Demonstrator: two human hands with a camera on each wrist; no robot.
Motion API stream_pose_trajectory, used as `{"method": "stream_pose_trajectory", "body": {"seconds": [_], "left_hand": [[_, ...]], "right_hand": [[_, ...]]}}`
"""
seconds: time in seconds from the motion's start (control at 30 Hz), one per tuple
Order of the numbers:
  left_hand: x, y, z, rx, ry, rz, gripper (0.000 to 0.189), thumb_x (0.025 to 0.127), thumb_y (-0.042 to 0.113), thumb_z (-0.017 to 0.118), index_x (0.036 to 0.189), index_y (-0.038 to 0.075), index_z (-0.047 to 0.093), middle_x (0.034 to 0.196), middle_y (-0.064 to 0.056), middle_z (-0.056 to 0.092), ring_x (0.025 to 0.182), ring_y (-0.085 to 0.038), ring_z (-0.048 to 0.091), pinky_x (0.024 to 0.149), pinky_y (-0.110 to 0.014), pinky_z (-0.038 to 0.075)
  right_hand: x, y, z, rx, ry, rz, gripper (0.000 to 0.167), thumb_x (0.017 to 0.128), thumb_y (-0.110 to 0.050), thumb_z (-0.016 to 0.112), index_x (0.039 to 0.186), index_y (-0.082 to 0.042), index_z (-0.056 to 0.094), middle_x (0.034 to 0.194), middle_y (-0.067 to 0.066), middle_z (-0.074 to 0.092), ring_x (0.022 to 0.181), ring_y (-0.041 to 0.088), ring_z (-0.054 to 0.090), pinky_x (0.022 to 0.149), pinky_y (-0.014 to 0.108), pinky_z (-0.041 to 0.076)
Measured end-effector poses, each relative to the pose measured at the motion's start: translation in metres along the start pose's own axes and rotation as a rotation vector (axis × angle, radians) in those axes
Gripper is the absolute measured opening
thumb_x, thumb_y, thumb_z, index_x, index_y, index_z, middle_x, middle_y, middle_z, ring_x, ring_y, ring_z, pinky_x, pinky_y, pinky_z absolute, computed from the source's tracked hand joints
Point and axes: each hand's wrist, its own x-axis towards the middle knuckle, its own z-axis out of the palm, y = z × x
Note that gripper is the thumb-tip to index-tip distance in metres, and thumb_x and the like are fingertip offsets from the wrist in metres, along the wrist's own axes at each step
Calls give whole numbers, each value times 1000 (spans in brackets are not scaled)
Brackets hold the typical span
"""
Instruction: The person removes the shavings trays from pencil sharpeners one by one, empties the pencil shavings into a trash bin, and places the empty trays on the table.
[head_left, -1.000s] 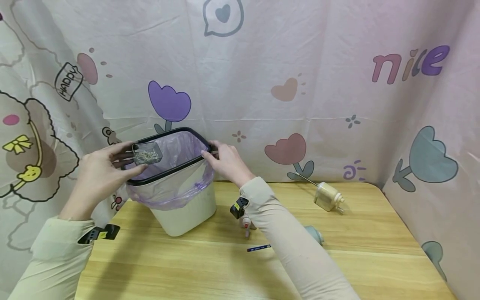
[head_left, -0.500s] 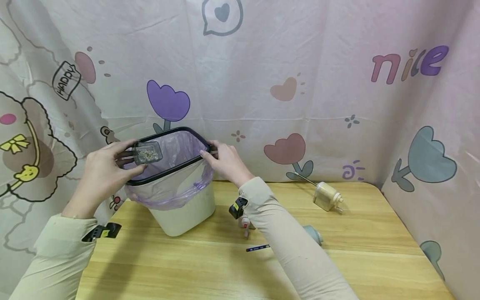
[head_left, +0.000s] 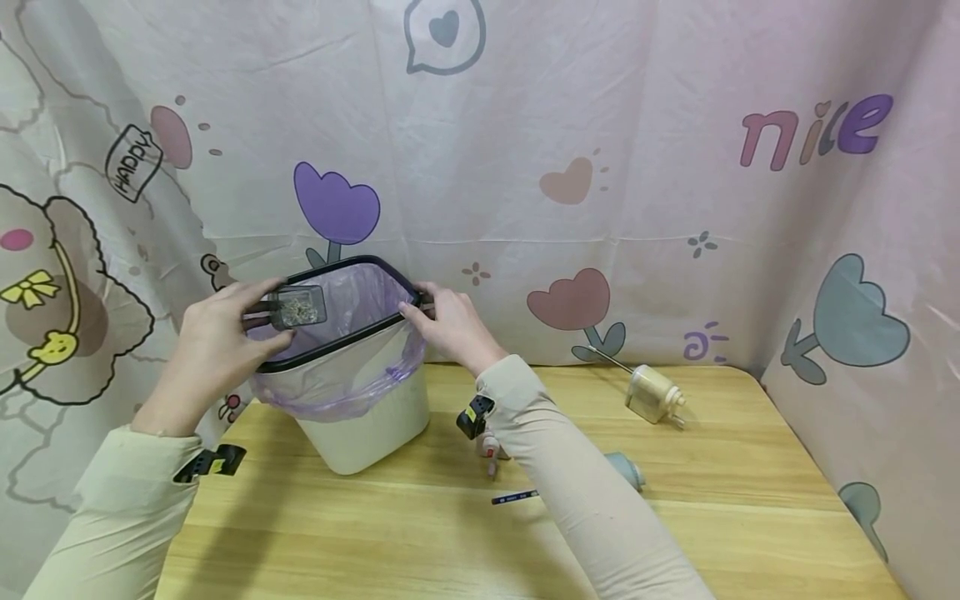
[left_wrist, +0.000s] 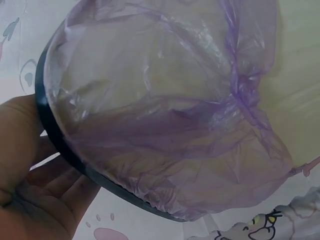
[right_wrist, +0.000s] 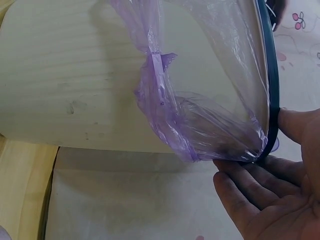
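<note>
A small clear plastic box (head_left: 298, 307) with light shavings in it is gripped by my left hand (head_left: 213, 350). Thumb and fingers hold it from its left side, tilted over the mouth of a white trash bin (head_left: 375, 433). The box is hidden in the left wrist view, where the hand (left_wrist: 45, 185) shows behind the rim. Black rim (head_left: 341, 342) and purple liner bag (head_left: 341, 404) top the bin, the bag folded down outside. With thumb on the near side and fingers beyond, my right hand (head_left: 453, 325) grips the rim's right corner, also seen close in the right wrist view.
Behind the right forearm lie a blue pencil (head_left: 514, 497) and a light blue rounded object (head_left: 624, 468). A small pinkish object with a red mark (head_left: 491, 454) is near the bin. A cream device with a metal rod (head_left: 654, 394) lies at the back right. Printed curtains (head_left: 480, 167) enclose the table.
My left hand and the clear box have shifted slightly to the right over the bin. The right hand keeps its grip on the rim, and the bin stays in place.
</note>
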Motion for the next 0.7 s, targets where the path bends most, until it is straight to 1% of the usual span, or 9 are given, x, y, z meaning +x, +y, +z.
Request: {"method": "stream_pose_trajectory", "body": {"seconds": [0.2, 0.4, 0.53, 0.7], "left_hand": [[0, 0, 0, 4, -6, 25, 74, 79, 3, 88, 148, 1, 60, 128, -33, 68, 112, -58, 65, 96, -74, 52], [0, 0, 1, 1, -2, 44, 75, 78, 1, 88, 148, 1, 60, 130, -33, 67, 115, -58, 64, 97, -74, 52], [-1, -1, 1, 2, -6, 57, 77, 78, -1, 88, 149, 0, 59, 132, -34, 66, 117, -59, 63, 99, -74, 51], [0, -1, 1, 11, -17, 64, 78, 78, -1, 88, 150, 0, 58, 133, -34, 65, 117, -59, 63, 99, -74, 51]], "right_hand": [[0, 0, 0, 4, -1, 2, 57, 109, -35, 62, 157, -6, 52, 144, 17, 70, 130, 27, 71, 115, 38, 56], [-1, 0, 0, 2, -2, 4, 57, 109, -35, 62, 157, -5, 52, 144, 17, 70, 129, 27, 72, 114, 38, 57], [0, -1, 0, -6, 1, 1, 57, 109, -35, 62, 157, -5, 53, 144, 17, 70, 129, 28, 72, 115, 38, 56], [0, -1, 0, -5, -2, 3, 57, 109, -35, 62, 157, -6, 52, 144, 17, 70, 130, 28, 72, 115, 38, 56]]}}
